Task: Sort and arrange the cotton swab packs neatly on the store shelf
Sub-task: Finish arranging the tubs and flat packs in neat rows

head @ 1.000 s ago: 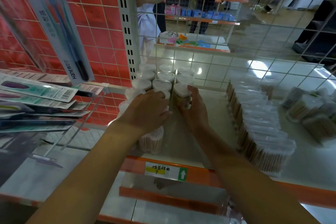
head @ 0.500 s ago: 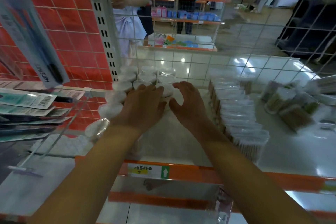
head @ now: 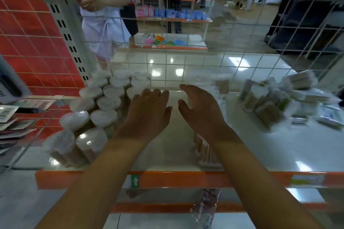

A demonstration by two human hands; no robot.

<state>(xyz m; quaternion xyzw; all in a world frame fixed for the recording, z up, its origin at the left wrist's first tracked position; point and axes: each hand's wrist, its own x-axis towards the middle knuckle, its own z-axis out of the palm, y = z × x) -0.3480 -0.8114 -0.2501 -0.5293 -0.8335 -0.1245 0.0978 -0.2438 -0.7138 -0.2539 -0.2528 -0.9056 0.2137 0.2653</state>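
White-lidded swab tubs [head: 104,104] crowd the shelf [head: 167,158] on our left; both hands, left [head: 147,115] and right [head: 201,115], hover with fingers spread, holding nothing. We should nudge tubs gently into straight rows.

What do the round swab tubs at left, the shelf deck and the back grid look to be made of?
Round swab tubs: seemingly clear plastic with pale frosted lids; sticks show through the walls. Shelf deck: glossy white, probably painted metal, judging by light glare. Back grid: thin white-coated wire, likely metal.
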